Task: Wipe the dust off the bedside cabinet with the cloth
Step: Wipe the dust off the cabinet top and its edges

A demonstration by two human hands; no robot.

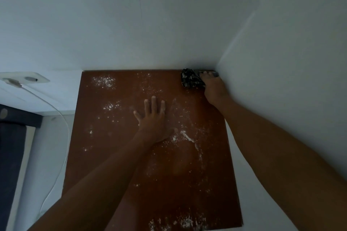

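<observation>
The bedside cabinet [105, 137] shows its reddish-brown top from above, pushed into a corner of white walls. White dust [104, 81] lies scattered over it in patches, thickest at the far left, the middle right and the near edge. My right hand [213, 88] presses a dark patterned cloth [189, 80] onto the far right corner of the top, against the wall. My left hand [153, 118] lies flat on the middle of the top, fingers spread, holding nothing.
White walls close off the back and the right side. A white wall socket [28, 78] with a plug sits to the left, and its white cable [64, 127] hangs down beside the cabinet. A dark bed edge [11, 137] is at far left.
</observation>
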